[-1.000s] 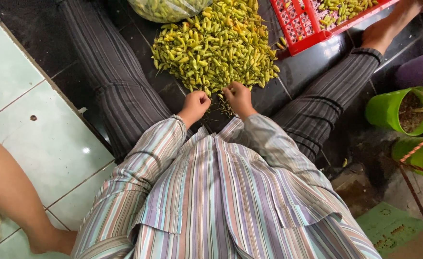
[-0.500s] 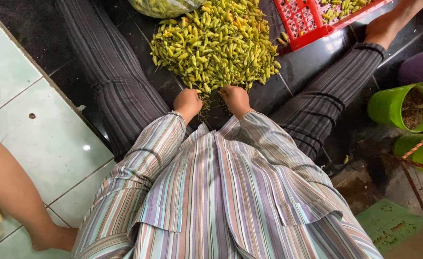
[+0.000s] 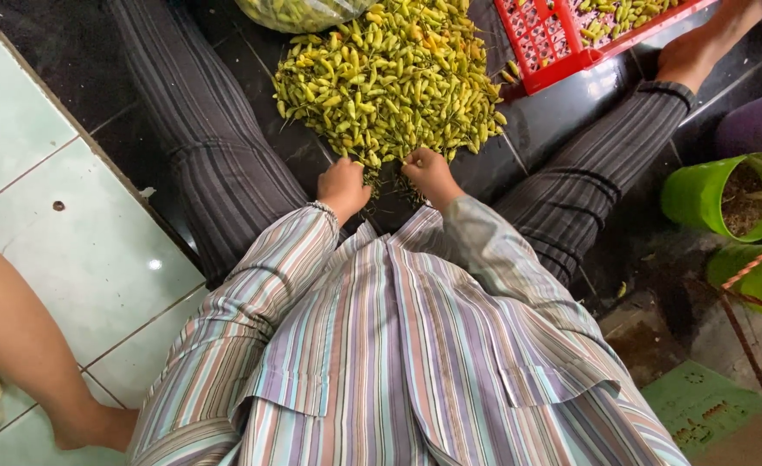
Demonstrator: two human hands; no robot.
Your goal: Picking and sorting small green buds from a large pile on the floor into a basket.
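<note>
A heap of small green and yellow chili peppers [image 3: 394, 78] lies on the dark floor between my outstretched legs in striped trousers. My left hand [image 3: 343, 185] and my right hand [image 3: 433, 175] rest side by side at the heap's near edge, knuckles up, about a hand's width apart. Both have their fingers curled down and pinched on peppers at the rim of the heap; the fingertips themselves are hidden. My striped shirt sleeves cover both arms to the wrists.
A red plastic crate [image 3: 562, 43] holding more peppers stands at the far right beside my foot [image 3: 700, 43]. A clear bag of peppers [image 3: 299, 13] lies beyond the heap. Green plant pots [image 3: 709, 198] stand at right. Another person's bare leg [image 3: 18, 345] crosses the pale tiles at left.
Both hands have slid a little forward, from my lap onto the near edge of the pepper heap, and have stayed close together.
</note>
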